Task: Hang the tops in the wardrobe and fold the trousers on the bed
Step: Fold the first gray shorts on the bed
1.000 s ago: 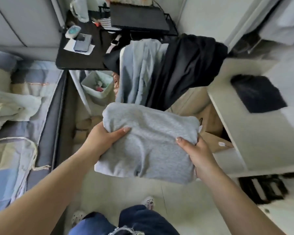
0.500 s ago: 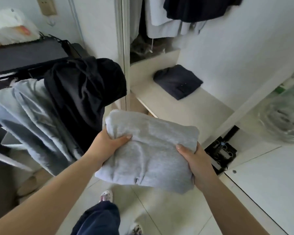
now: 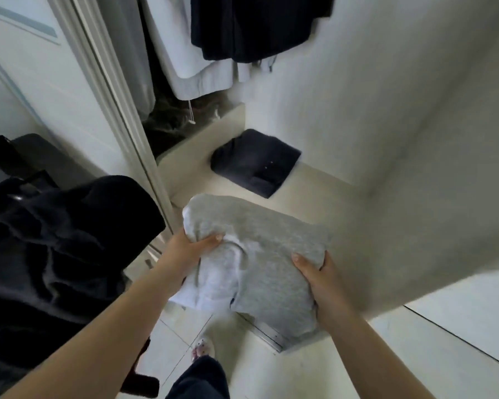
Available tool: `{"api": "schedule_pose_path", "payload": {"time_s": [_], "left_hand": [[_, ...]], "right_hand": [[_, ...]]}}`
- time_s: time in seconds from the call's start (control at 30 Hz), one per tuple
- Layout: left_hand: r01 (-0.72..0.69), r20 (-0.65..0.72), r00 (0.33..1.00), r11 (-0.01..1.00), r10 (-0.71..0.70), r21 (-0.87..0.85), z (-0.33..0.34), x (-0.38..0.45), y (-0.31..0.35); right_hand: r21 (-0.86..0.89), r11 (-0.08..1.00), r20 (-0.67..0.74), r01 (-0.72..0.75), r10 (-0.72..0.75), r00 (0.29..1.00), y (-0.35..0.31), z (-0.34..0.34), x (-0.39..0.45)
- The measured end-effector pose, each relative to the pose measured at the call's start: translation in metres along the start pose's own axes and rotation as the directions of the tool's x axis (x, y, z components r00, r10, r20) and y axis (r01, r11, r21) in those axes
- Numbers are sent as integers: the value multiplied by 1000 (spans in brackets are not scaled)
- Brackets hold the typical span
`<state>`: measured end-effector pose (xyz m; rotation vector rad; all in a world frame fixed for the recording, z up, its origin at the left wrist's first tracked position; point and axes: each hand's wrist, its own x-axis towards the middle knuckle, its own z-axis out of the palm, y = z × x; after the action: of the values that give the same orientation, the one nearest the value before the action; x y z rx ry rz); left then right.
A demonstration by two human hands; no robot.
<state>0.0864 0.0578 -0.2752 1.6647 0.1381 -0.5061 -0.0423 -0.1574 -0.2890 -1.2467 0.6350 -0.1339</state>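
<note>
Both hands grip the folded grey trousers (image 3: 260,254) over the wardrobe shelf (image 3: 323,194): left hand (image 3: 189,250) and right hand (image 3: 320,280) pinch opposite edges, thumbs on top, fingers hidden beneath

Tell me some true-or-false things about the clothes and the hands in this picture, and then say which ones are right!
1. Both hands hold the folded grey garment. True: the left hand grips its left edge and the right hand its right edge.
2. The grey garment lies on the wardrobe shelf. False: it is held up in front of the shelf.
3. A folded dark garment lies on the shelf. True.
4. No clothes hang in the wardrobe. False: dark clothes and light clothes hang above the shelf.
5. The black garment is to the person's right. False: it is to the left.
</note>
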Motion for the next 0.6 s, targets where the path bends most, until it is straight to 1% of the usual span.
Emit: {"api": "schedule_pose_path", "payload": {"time_s": [0.13, 0.2, 0.3, 0.37, 0.5, 0.6], "left_hand": [[108, 184, 979, 991, -92, -77, -6, 74, 24], [157, 242, 961, 984, -132, -85, -5, 110, 31], [223, 305, 933, 972, -192, -69, 1, 163, 41], [232, 358, 911, 972, -204, -38, 7, 194, 48], [202, 407, 892, 979, -193, 23, 28, 260, 71], [181, 470, 860, 980, -197, 80, 43, 308, 88]], "right_hand": [[130, 991, -90, -15, 27, 996, -6, 29, 53], [176, 984, -142, -10, 35, 989, -10, 40, 79], [237, 971, -174, -19, 61, 983, -18, 50, 118], [262, 965, -172, -29, 76, 982, -22, 52, 143], [284, 959, -194, 5, 53, 980, -30, 51, 202], [306, 952, -188, 12, 48, 981, -37, 49, 249]]}}
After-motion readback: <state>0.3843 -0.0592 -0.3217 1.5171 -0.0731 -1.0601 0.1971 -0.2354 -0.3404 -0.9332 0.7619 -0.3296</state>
